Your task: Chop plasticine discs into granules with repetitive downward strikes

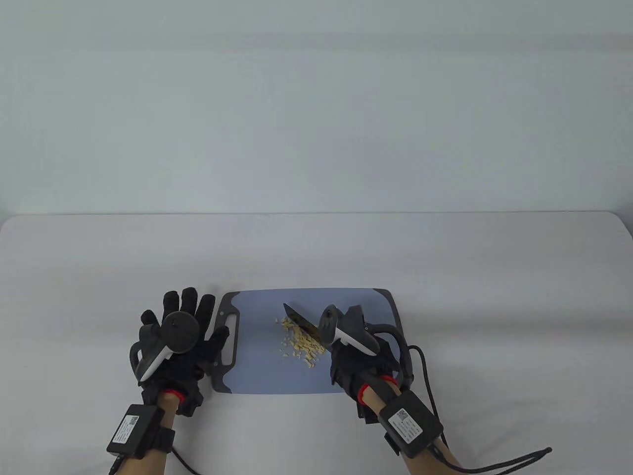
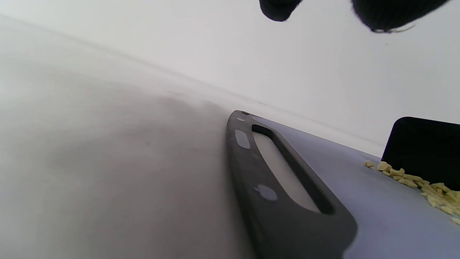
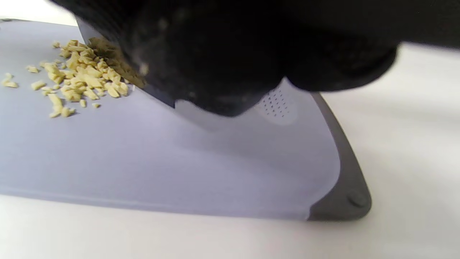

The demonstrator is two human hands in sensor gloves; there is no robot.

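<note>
Pale yellow plasticine granules (image 1: 300,342) lie in a loose heap near the middle of the blue-grey cutting board (image 1: 267,366), a few strays scattered toward its near side. The board sits flat on the white bench (image 1: 316,247), its dark handle end (image 2: 284,187) to the left.

Right hand (image 1: 363,366) is closed around the handle of a dark-bladed knife (image 1: 302,320). The blade angles up-left across the board, with its edge at the far side of the heap. In the right wrist view the glove hides most of the blade, so contact with the board cannot be judged.

Left hand (image 1: 180,341) lies open, fingers spread, palm down at the left edge of the board, thumb side over the handle cut-out. It holds nothing.
</note>
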